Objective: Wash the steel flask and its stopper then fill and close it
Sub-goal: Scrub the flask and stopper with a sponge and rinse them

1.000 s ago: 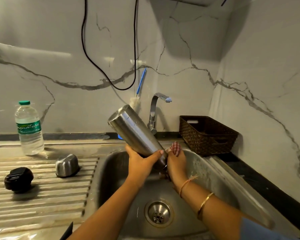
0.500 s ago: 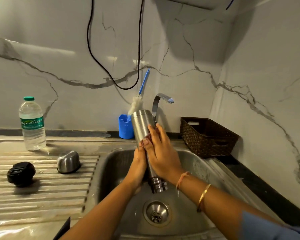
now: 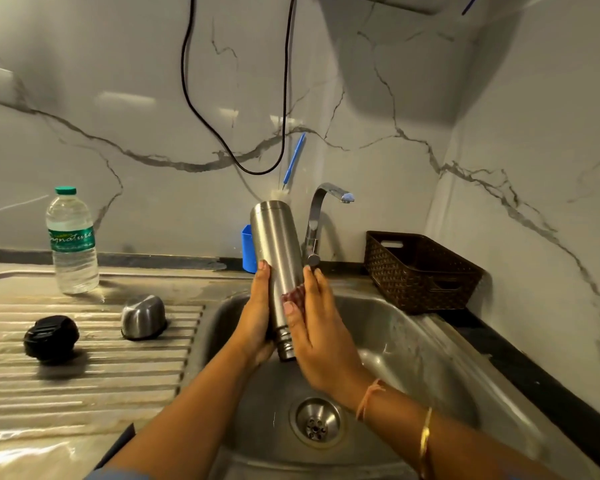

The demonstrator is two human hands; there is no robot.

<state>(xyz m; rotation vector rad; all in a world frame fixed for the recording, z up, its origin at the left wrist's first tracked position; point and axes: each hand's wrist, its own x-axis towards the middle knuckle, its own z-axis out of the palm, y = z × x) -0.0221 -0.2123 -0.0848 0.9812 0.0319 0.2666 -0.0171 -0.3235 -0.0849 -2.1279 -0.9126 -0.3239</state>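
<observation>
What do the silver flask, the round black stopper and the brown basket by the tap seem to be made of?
The tall silver flask looks like brushed stainless steel: grey sheen, soft streaked reflections. The round black stopper seems moulded plastic, matt with faint highlights. The dark brown patterned basket is probably plastic imitating wicker, given its smooth rim; real cane is possible.

Both forearms are bare. A thin orange thread (image 3: 369, 398) is tied round the wrist just behind the right grip (image 3: 321, 341), and a slim gold bangle (image 3: 425, 441) sits further up that forearm. A blue sleeve (image 3: 125, 475) edges the left arm.
</observation>
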